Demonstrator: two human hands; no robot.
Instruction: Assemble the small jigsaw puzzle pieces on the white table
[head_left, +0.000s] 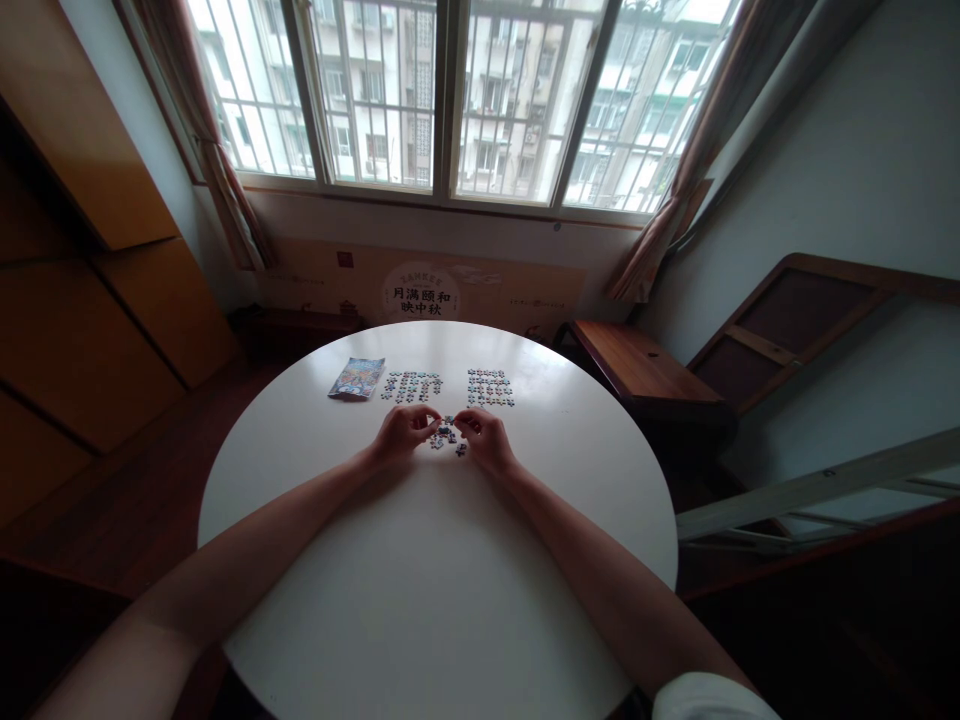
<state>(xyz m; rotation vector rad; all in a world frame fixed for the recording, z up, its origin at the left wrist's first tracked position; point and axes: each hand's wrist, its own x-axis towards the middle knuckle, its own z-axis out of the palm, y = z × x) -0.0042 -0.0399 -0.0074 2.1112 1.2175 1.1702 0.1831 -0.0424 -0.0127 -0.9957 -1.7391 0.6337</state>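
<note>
Over the white round table, my left hand (406, 430) and my right hand (486, 436) face each other with their fingers pinched. A small jigsaw puzzle piece (449, 420) shows between the fingertips, and both hands appear to grip it at its sides. Just below lie several puzzle pieces (444, 437) close together, partly hidden by my fingers. One dark loose piece (460, 450) sits near my right hand. Beyond my hands, loose pieces are laid out in a left group (412, 386) and a right group (491, 387).
A colourful picture packet or card (358, 379) lies left of the piece groups. The round table (435, 580) has its far edge near a barred window (442, 100). To the right stands a wooden bench (637, 360); cabinets (142, 320) line the left.
</note>
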